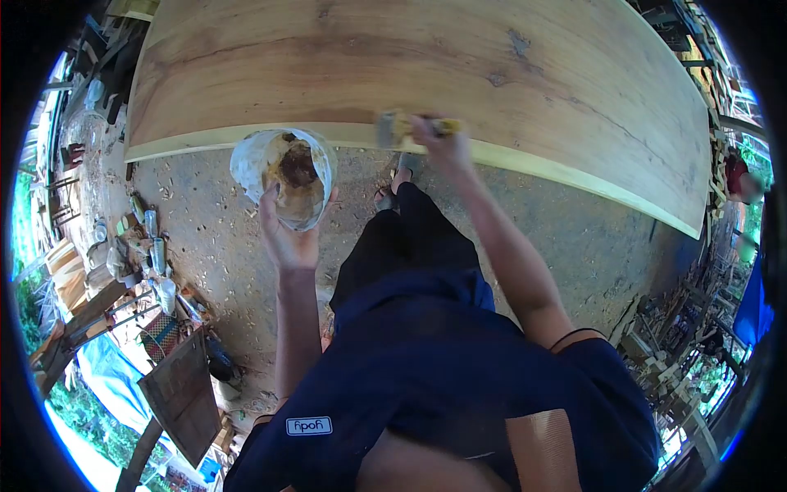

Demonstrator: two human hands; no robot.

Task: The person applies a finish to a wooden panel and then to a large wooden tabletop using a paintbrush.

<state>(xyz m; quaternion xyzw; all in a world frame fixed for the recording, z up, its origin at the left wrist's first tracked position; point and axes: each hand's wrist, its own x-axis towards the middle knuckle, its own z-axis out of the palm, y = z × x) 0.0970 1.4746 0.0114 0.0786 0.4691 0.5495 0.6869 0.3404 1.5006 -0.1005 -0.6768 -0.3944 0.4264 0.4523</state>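
Observation:
My left hand (287,239) grips a whitish, translucent plastic tub (243,164) from below, the thumb on its near side. The tub is tilted so its inside shows, stained brown with a dark brown patch at the bottom. My right hand (443,148) is closed round a paintbrush (399,129), slightly blurred, with its bristle end to the left. The brush overlaps the near edge of a large wooden slab (393,57) in this view. A darker, damp-looking strip lies on the slab just left of the bristles.
Wood shavings litter the concrete floor (221,221). Bottles (156,254) and other clutter lie at the left, with a wooden board (182,394) below them. Piled wood scraps (656,361) stand at the right. My feet (393,189) are close to the slab's near edge.

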